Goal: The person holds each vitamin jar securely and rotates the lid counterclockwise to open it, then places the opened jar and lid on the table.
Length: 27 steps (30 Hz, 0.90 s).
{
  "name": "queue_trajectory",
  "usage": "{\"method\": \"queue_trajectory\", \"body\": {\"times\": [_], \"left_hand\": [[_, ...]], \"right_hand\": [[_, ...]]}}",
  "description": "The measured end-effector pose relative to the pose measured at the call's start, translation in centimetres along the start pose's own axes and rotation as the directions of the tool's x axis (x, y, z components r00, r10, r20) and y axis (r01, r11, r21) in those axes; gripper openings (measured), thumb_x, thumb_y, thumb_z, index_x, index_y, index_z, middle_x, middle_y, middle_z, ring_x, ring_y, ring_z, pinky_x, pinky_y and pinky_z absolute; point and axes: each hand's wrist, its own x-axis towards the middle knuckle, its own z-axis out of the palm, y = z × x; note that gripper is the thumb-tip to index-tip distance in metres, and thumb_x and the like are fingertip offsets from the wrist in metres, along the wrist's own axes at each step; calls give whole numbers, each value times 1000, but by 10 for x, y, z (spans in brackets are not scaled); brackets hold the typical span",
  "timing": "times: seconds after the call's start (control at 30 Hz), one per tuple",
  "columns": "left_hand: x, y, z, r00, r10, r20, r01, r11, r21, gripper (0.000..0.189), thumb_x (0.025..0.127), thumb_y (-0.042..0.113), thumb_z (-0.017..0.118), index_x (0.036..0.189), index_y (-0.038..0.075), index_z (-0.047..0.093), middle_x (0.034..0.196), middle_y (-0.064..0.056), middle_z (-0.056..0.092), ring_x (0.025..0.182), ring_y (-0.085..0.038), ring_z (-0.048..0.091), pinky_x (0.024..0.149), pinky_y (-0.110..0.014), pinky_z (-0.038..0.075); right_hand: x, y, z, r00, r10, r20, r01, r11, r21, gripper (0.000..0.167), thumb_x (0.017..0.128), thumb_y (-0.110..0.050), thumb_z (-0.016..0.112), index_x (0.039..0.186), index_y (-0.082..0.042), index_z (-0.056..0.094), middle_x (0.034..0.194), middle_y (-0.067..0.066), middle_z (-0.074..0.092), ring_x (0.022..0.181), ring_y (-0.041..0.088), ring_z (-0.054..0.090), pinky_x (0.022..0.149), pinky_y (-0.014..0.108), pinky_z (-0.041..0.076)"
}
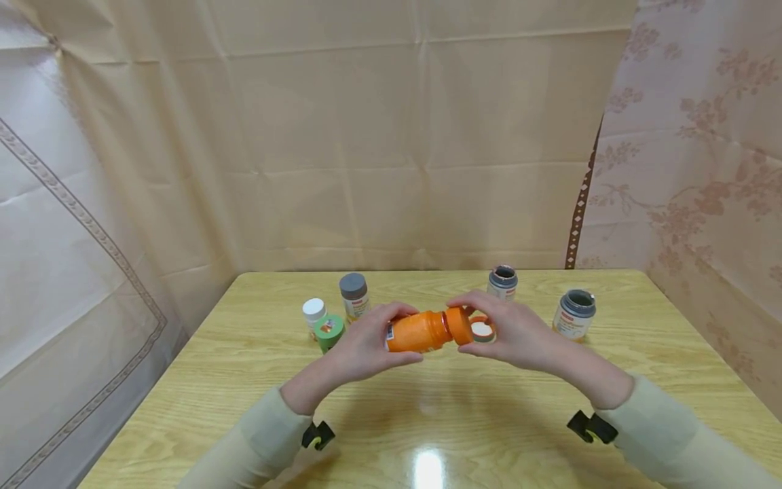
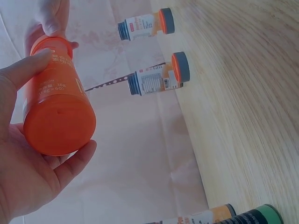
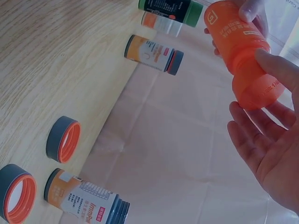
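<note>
An orange plastic bottle [image 1: 418,332] is held lying nearly on its side above the table. The left hand [image 1: 366,343] grips its body, thumb along one side and fingers round the other. At its neck end the right hand [image 1: 510,333] pinches the orange cap [image 1: 459,326] between thumb and fingers. A strip of the neck shows between body and cap in the head view. From the left wrist, the bottle's round base [image 2: 60,126] faces the camera. From the right wrist, the thumb presses the cap [image 3: 254,88] from one side, with the fingertips opposite.
Two uncapped jars [image 1: 574,316] [image 1: 503,282] stand at the back right. Their grey lids with orange insides [image 3: 63,139] [image 3: 19,193] lie near them. At the back left stand a grey-capped jar [image 1: 354,295], a white-capped bottle [image 1: 314,310] and a green-lidded container [image 1: 330,329]. Curtains surround the table.
</note>
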Motion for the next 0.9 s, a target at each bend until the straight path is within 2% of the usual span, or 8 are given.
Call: {"method": "queue_trajectory", "body": {"times": [0.13, 0.33, 0.53, 0.63, 0.77, 0.9], "left_hand": [[1, -3, -1, 1000, -17, -7, 17, 1000, -19, 55, 79, 34, 82, 125, 15, 56, 112, 6, 60, 90, -10, 55, 77, -30, 49], [3, -9, -2, 998, -49, -31, 46, 996, -80, 55, 78, 28, 83, 124, 13, 56, 112, 4, 60, 89, -10, 57, 77, -30, 50], [8, -17, -1, 996, -51, -69, 46, 996, -70, 55, 78, 26, 83, 124, 12, 56, 113, 2, 61, 91, -12, 58, 78, -32, 50], [10, -20, 0, 994, -68, -80, 63, 996, -67, 55, 81, 27, 81, 126, 13, 55, 115, 0, 60, 93, -14, 57, 79, -33, 50], [16, -27, 5, 990, -87, -108, 76, 992, -103, 57, 83, 26, 79, 130, 11, 52, 119, -2, 58, 98, -15, 56, 81, -33, 49], [25, -34, 11, 982, -102, -158, 75, 983, -167, 57, 83, 22, 80, 130, 9, 51, 118, -3, 59, 98, -17, 57, 82, -36, 49]], "right_hand": [[1, 4, 0, 1000, 6, 0, -6, 999, -35, 60, 74, -18, 86, 126, -11, 57, 114, 1, 63, 96, 19, 63, 73, 32, 54], [4, 11, -2, 998, 64, 11, -63, 996, -64, 58, 74, -19, 86, 124, -10, 58, 112, 1, 64, 97, 19, 61, 77, 40, 53], [11, 25, -2, 996, 87, 31, -88, 995, 37, 56, 75, -12, 85, 123, -5, 56, 112, 4, 63, 100, 24, 60, 74, 36, 51], [14, 34, -1, 997, 67, 25, -68, 996, 60, 58, 74, -6, 85, 124, -2, 55, 112, 6, 62, 101, 27, 60, 74, 38, 51], [18, 43, 2, 999, 47, 13, -48, 997, 54, 59, 74, -2, 83, 124, 2, 54, 112, 12, 62, 100, 32, 60, 79, 45, 52], [23, 49, 4, 994, 100, 35, -103, 990, 95, 59, 76, 0, 81, 127, 5, 52, 114, 14, 61, 103, 35, 61, 85, 50, 51]]}}
